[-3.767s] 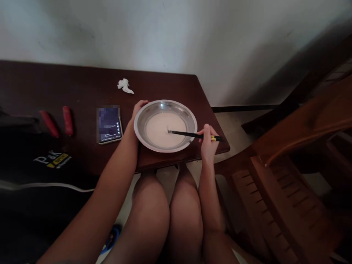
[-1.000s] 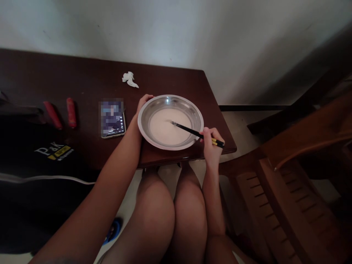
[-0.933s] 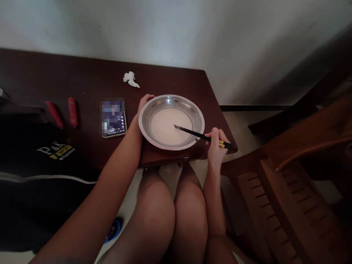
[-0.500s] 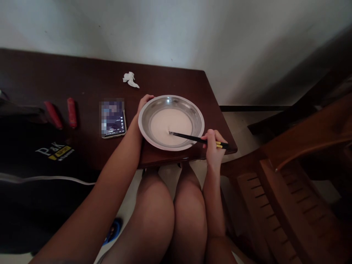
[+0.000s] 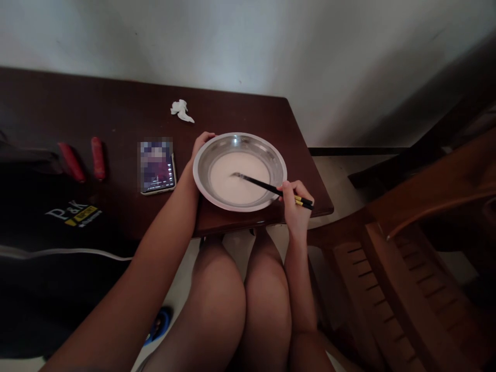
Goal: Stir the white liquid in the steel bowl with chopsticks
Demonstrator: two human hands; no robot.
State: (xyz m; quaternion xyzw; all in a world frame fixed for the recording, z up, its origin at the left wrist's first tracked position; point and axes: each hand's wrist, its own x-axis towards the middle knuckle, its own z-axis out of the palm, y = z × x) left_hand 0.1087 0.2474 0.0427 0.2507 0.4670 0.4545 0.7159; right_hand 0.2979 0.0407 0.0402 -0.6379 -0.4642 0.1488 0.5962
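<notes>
Two slim red cylindrical objects (image 5: 98, 159) lie left of a rectangular, lit-screen phone (image 5: 157, 170) on the dark brown wooden table (image 5: 240, 111). The left hand (image 5: 201, 142) curls against a round, shiny metal bowl (image 5: 203, 173); its thumb is hidden, closure cannot be told. The bowl, near the table's front edge, contains pale liquid (image 5: 236, 188). Black, yellow-banded chopsticks (image 5: 261, 184) slant rightward from it across the rim to the nearer right hand (image 5: 295, 209), fingers closed around them.

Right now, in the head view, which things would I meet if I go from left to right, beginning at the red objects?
Tilted red object → more upright red object → phone → crumpled white tissue → left hand → metal bowl → right hand → wooden chair.
</notes>
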